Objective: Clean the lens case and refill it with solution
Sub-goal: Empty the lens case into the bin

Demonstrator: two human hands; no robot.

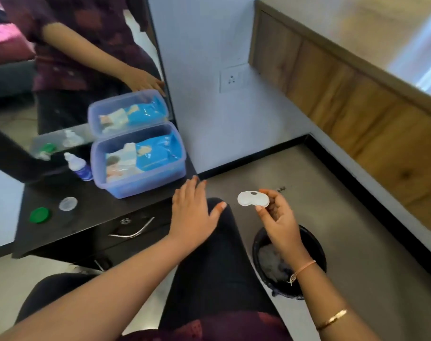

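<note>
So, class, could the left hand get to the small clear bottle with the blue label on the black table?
Probably yes. The left hand is open and holds nothing, and the blue-labelled bottle stands beside the blue plastic box, not behind it, so the hand could pass in front.

Lens case (252, 199) pinched in right grip (280, 222), bin (316, 244) nearby

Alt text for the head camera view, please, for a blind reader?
A person's right hand pinches a white lens case near a black bin; the left hand is open over the knee. A black table holds a green cap, clear cap, solution bottle and blue tub.
</note>
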